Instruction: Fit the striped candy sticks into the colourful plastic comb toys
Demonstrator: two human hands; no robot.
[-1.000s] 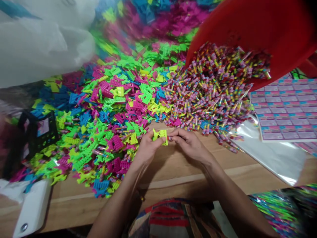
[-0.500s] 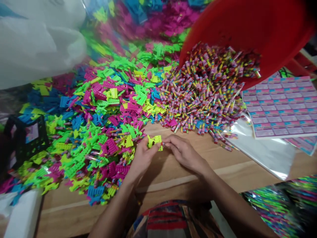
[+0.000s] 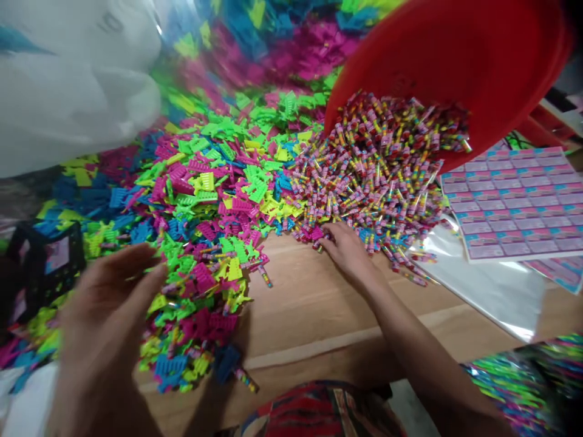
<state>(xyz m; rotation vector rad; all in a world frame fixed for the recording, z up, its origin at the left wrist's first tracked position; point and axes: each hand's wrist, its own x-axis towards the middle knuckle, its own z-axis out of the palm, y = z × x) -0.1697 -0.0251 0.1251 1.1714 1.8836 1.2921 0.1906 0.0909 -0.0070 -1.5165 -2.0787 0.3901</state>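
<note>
Hundreds of small multicoloured wrapped sticks (image 3: 378, 170) lie in a heap that spills from a tilted red plastic basin (image 3: 446, 67) onto the brown wooden worktop (image 3: 314, 303). The right hand (image 3: 348, 252) rests at the near edge of this heap, palm down, with its fingertips among the outermost sticks. Its grip is curled and narrow, and I cannot tell whether it has closed on a stick.

Just left of the heap, and touching it, spreads a wide pile of neon plastic comb-like pieces (image 3: 204, 212) in green, pink, blue and yellow. The left hand (image 3: 107, 315) hovers above the near left part of that pile, blurred. Its grip is wide, fingers loosely spread, and it holds nothing that shows.

Right of the sticks lies a printed sheet of small pink-and-blue stickers (image 3: 514, 203), partly over a clear plastic bag (image 3: 492, 285) on the worktop. A small black plastic crate (image 3: 43, 267) stands at the far left edge of the pile, and a large white sack (image 3: 68, 91) fills the upper left.
</note>
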